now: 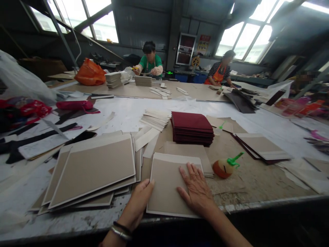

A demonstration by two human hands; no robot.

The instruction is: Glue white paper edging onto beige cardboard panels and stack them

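Observation:
A beige board with pale edges (164, 187) lies at the table's front edge, directly before me. My left hand (140, 199) grips its left side, the thumb along the edge and the other fingers mostly hidden. Flat on the board's right half rests my right hand (196, 190), its fingers stretched out and the thumb apart. Behind this board are more beige boards (189, 149), partly covered. A stack of larger beige boards (100, 164) fans out to the left. To the right stands a round bottle of amber liquid with a green nozzle (224, 168).
Beyond the boards sits a stack of dark red folded covers (191, 123) beside pale strips (155, 120). More boards (264, 145) lie on the right. Across the table, two people work near an orange bag (89, 72) and stacked boards (113, 80). Dark scraps (43, 137) clutter the left.

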